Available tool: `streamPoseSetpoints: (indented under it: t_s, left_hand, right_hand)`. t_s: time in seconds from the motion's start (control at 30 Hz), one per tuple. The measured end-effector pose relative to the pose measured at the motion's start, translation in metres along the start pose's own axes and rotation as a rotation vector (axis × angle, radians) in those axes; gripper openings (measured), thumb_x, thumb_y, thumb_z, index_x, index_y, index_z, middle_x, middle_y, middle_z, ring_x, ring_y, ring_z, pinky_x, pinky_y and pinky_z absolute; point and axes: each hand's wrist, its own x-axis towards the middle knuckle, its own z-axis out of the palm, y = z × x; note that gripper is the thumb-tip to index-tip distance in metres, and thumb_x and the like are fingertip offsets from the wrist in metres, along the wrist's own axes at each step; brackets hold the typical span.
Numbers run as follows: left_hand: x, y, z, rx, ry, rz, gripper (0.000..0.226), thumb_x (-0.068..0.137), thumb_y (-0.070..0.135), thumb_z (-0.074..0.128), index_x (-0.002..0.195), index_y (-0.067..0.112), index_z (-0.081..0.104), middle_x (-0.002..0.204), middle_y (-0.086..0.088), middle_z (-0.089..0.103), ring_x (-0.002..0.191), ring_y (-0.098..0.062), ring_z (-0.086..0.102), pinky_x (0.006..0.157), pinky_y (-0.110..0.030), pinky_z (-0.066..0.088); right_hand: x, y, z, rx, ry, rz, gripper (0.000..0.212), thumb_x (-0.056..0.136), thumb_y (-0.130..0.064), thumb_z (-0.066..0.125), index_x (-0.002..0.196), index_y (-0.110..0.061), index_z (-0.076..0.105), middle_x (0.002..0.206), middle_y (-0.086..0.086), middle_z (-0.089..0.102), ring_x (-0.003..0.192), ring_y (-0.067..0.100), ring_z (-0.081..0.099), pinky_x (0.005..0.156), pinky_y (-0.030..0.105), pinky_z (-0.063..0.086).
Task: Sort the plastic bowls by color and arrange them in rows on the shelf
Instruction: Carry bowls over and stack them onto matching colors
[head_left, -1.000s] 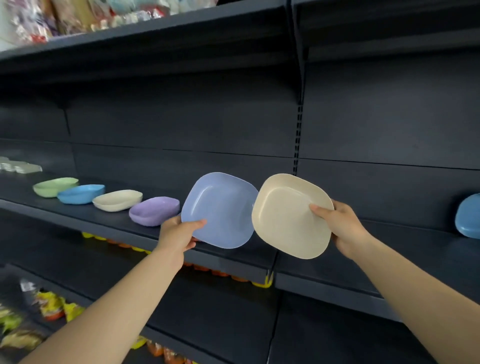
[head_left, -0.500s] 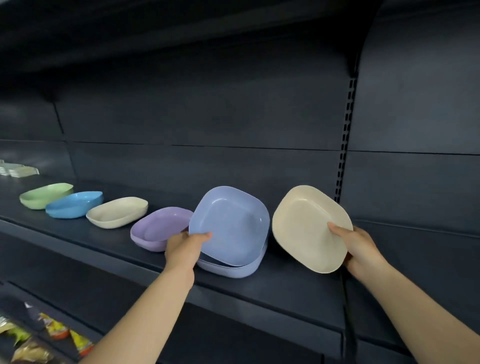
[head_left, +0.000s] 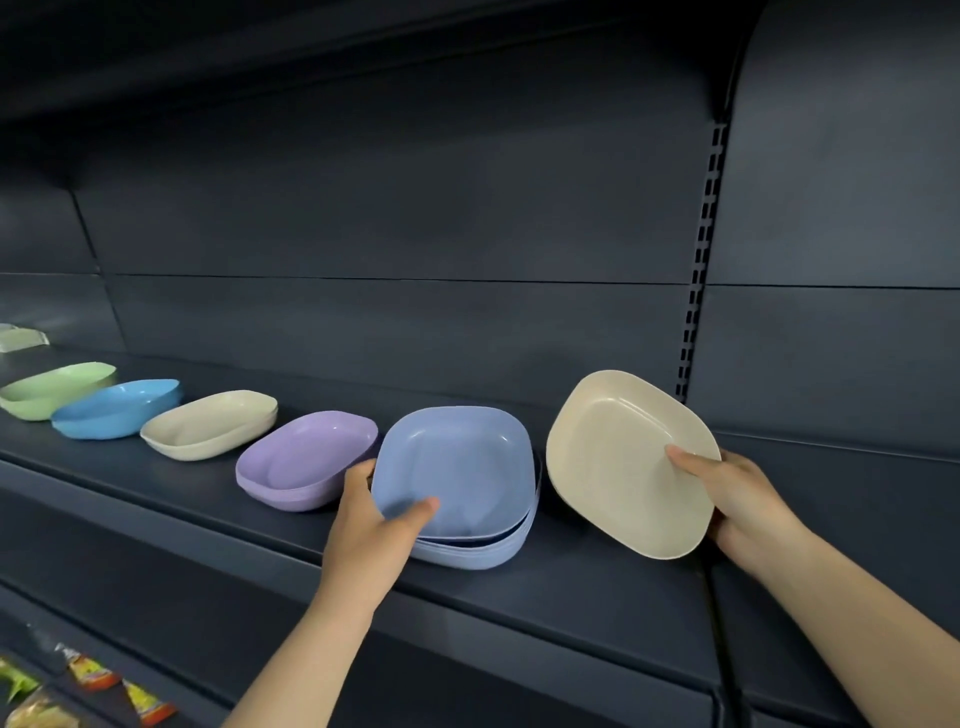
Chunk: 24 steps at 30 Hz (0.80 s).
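Note:
My left hand (head_left: 376, 525) grips the near left rim of a periwinkle-blue bowl (head_left: 457, 462), thumb inside it, as it rests on a stack of the same colour on the dark shelf (head_left: 571, 587). My right hand (head_left: 737, 499) holds a cream bowl (head_left: 618, 457) tilted up in the air to the right of that stack, thumb on its inner face. Left along the shelf stand stacks of purple bowls (head_left: 304, 457), cream bowls (head_left: 208, 423), bright blue bowls (head_left: 117, 408) and green bowls (head_left: 52, 387), in one row.
A slotted upright (head_left: 698, 270) splits the shelf's back panel behind the cream bowl. Pale trays (head_left: 21, 338) sit at the far left. Snack packets (head_left: 88, 686) lie on the lower shelf at bottom left. An upper shelf overhangs.
My left hand has lowered the periwinkle bowl from upright in the air down onto its stack. The cream bowl has stayed tilted in my right hand; the view has moved closer to the shelf.

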Motion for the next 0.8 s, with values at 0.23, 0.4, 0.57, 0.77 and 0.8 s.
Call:
streamPoseSetpoints:
  t_s: [0.23,0.4,0.57,0.77,0.8]
  left_hand:
    - [0.004,0.004,0.000,0.094,-0.121,0.020,0.060,0.067,0.041,0.071,0.122,0.044,0.046,0.116,0.025,0.057,0.111,-0.003,0.054,0.096,-0.036,0.044]
    - [0.020,0.010,-0.006,0.086,-0.212,-0.014,0.064,0.077,0.037,0.072,0.134,0.036,0.043,0.126,0.018,0.056,0.118,-0.007,0.052,0.103,-0.035,0.041]
    - [0.035,0.021,-0.008,0.151,-0.266,-0.041,0.066,0.083,0.038,0.068,0.141,0.035,0.037,0.133,0.018,0.049,0.121,-0.009,0.047,0.097,-0.027,0.037]
    - [0.039,0.018,-0.006,0.189,-0.345,-0.021,0.061,0.083,0.031,0.068,0.138,0.036,0.041,0.126,0.022,0.053,0.118,-0.005,0.050,0.097,-0.026,0.038]
    - [0.040,0.017,-0.007,0.195,-0.359,-0.016,0.061,0.083,0.031,0.068,0.137,0.037,0.041,0.125,0.023,0.054,0.118,-0.004,0.050,0.098,-0.026,0.038]
  right_hand:
    - [0.001,-0.001,0.000,-0.002,0.002,0.012,0.012,0.091,-0.012,0.060,0.102,-0.009,0.061,0.097,0.008,0.068,0.086,0.025,0.065,0.070,0.036,0.050]
    - [0.000,0.003,0.003,-0.048,0.035,-0.005,0.009,0.089,-0.014,0.062,0.099,-0.013,0.061,0.101,0.007,0.068,0.095,0.029,0.064,0.084,0.041,0.050]
    - [0.000,0.002,0.001,-0.049,0.048,-0.007,0.009,0.090,-0.014,0.061,0.099,-0.012,0.061,0.101,0.008,0.068,0.096,0.029,0.063,0.087,0.043,0.050]
    - [-0.001,-0.002,-0.001,-0.035,0.022,0.001,0.014,0.091,-0.014,0.061,0.104,-0.009,0.062,0.099,0.008,0.070,0.090,0.027,0.065,0.070,0.037,0.051]
    - [-0.002,-0.004,0.000,-0.039,0.023,0.006,0.012,0.091,-0.013,0.060,0.103,-0.009,0.062,0.098,0.008,0.069,0.089,0.026,0.065,0.069,0.036,0.050]
